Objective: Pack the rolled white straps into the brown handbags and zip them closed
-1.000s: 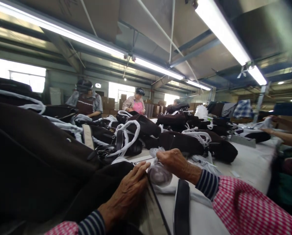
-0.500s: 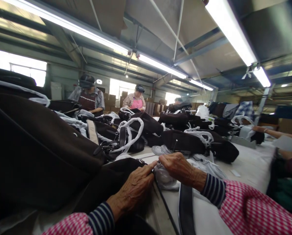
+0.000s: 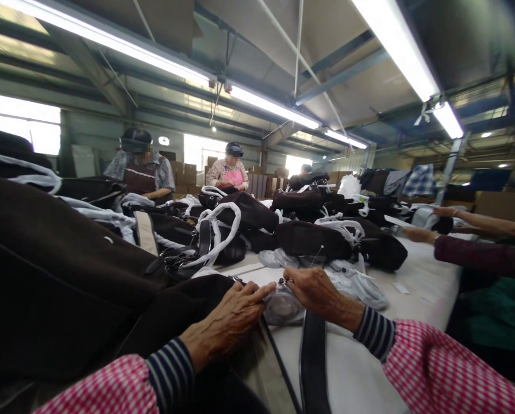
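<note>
My left hand point(image 3: 229, 315) is closed over the end of a black bag point(image 3: 197, 305), its index finger reaching towards my right hand; the thumb is hidden. A small metal ring point(image 3: 238, 280) shows just behind its knuckles. My right hand point(image 3: 315, 292) pinches a small dark metal clip point(image 3: 282, 282), a short gap from my left fingertips. Below the clip lies a clear plastic-wrapped bundle point(image 3: 283, 307). A broad black strap point(image 3: 313, 362) hangs down beneath my right wrist, and a thin black strip point(image 3: 279, 362) runs towards me.
A large black bag point(image 3: 59, 287) fills the left side. Across the white table point(image 3: 425, 264) lie several black bags point(image 3: 313, 238) with white-wrapped handles point(image 3: 225, 230). Two co-workers point(image 3: 143, 167) stand opposite; another person's sleeved arm point(image 3: 477, 253) reaches in from the right.
My right hand has drawn slightly away from my left fingertips, and the metal clip shows more clearly. The view has turned a little right. At right, a co-worker's arm now reaches farther over the table.
</note>
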`<state>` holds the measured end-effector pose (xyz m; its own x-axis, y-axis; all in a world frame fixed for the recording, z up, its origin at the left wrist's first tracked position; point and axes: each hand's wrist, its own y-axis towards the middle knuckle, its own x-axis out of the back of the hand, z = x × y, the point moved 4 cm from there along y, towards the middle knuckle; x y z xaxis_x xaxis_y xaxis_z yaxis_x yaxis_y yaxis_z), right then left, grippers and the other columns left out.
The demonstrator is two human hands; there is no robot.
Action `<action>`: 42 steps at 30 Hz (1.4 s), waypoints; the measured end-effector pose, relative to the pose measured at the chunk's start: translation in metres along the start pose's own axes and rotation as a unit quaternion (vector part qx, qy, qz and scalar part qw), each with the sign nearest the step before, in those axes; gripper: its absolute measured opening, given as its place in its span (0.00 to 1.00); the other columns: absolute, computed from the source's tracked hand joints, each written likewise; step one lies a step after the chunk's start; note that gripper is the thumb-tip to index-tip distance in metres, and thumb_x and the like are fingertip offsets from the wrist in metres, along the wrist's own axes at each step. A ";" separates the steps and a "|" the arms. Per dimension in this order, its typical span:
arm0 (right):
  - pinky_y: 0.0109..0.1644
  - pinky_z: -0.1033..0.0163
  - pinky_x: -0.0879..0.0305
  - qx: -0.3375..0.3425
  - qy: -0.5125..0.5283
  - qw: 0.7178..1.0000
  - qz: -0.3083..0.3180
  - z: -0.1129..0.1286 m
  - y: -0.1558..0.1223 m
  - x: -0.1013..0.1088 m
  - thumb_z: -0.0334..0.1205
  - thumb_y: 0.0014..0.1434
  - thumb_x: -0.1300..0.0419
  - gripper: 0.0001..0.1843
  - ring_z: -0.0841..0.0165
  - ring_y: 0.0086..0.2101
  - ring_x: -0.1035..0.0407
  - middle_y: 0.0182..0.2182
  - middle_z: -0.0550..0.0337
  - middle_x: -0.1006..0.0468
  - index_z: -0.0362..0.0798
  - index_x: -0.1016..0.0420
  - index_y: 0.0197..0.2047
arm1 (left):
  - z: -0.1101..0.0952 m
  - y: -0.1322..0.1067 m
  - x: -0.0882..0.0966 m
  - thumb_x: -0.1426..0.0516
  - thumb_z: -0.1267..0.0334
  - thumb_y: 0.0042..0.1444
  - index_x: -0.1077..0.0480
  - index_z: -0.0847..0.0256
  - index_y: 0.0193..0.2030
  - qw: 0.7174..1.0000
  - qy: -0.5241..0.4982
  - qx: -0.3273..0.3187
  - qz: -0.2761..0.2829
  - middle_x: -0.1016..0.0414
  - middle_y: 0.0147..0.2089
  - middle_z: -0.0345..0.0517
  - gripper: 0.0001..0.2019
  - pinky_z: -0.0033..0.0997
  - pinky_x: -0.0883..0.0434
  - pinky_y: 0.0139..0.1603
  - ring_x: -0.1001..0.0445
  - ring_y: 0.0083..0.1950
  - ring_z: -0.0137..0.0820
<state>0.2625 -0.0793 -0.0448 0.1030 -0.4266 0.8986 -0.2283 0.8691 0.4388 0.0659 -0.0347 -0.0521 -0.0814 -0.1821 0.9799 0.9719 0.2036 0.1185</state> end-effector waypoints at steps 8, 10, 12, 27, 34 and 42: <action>0.40 0.62 0.41 -0.027 0.196 0.980 -0.027 -0.008 -0.013 0.000 0.34 0.70 0.51 0.12 0.65 0.36 0.26 0.37 0.56 0.20 0.48 0.28 0.49 | -0.004 0.001 0.006 0.46 0.68 0.68 0.26 0.60 0.46 0.999 0.014 0.036 0.012 0.44 0.76 0.43 0.08 0.43 0.40 0.50 0.35 0.56 0.40; 0.38 0.63 0.40 -0.070 0.275 0.958 -0.049 -0.015 -0.017 0.000 0.37 0.70 0.50 0.11 0.67 0.32 0.28 0.32 0.59 0.22 0.48 0.29 0.50 | -0.005 0.001 0.004 0.45 0.68 0.67 0.25 0.60 0.47 0.999 0.026 0.039 0.013 0.45 0.76 0.41 0.08 0.43 0.39 0.49 0.35 0.57 0.40; 0.34 0.65 0.40 -0.115 0.359 0.925 -0.054 -0.022 -0.020 -0.005 0.39 0.69 0.50 0.09 0.70 0.25 0.32 0.27 0.64 0.25 0.48 0.31 0.48 | -0.005 0.001 0.003 0.45 0.69 0.65 0.25 0.60 0.48 0.998 0.042 0.034 0.014 0.47 0.77 0.40 0.09 0.45 0.39 0.49 0.36 0.58 0.41; 0.38 0.64 0.44 -0.074 0.212 0.974 -0.009 0.016 -0.006 -0.006 0.35 0.68 0.46 0.07 0.67 0.33 0.29 0.31 0.59 0.22 0.47 0.27 0.40 | -0.003 0.000 0.018 0.45 0.59 0.67 0.32 0.57 0.41 0.977 -0.166 0.131 -0.029 0.24 0.47 0.44 0.06 0.38 0.35 0.51 0.29 0.49 0.38; 0.38 0.63 0.44 -0.104 0.199 0.974 -0.018 0.021 -0.010 -0.010 0.37 0.70 0.48 0.09 0.65 0.33 0.26 0.32 0.57 0.21 0.48 0.27 0.42 | -0.003 0.026 0.024 0.43 0.56 0.66 0.31 0.55 0.49 0.948 -0.179 0.262 -0.024 0.22 0.44 0.45 0.09 0.36 0.35 0.45 0.24 0.47 0.42; 0.33 0.66 0.41 -0.165 0.415 0.893 -0.049 0.008 -0.020 -0.007 0.48 0.73 0.53 0.20 0.70 0.23 0.35 0.20 0.66 0.29 0.48 0.28 0.36 | 0.004 0.030 0.017 0.43 0.57 0.68 0.29 0.55 0.50 0.954 -0.156 0.254 -0.035 0.20 0.43 0.44 0.09 0.32 0.36 0.44 0.23 0.45 0.39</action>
<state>0.2586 -0.0960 -0.0600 0.8208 -0.2912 0.4914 0.1053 0.9227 0.3709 0.0929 -0.0281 -0.0309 -0.2817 0.0675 0.9571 0.7358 0.6554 0.1703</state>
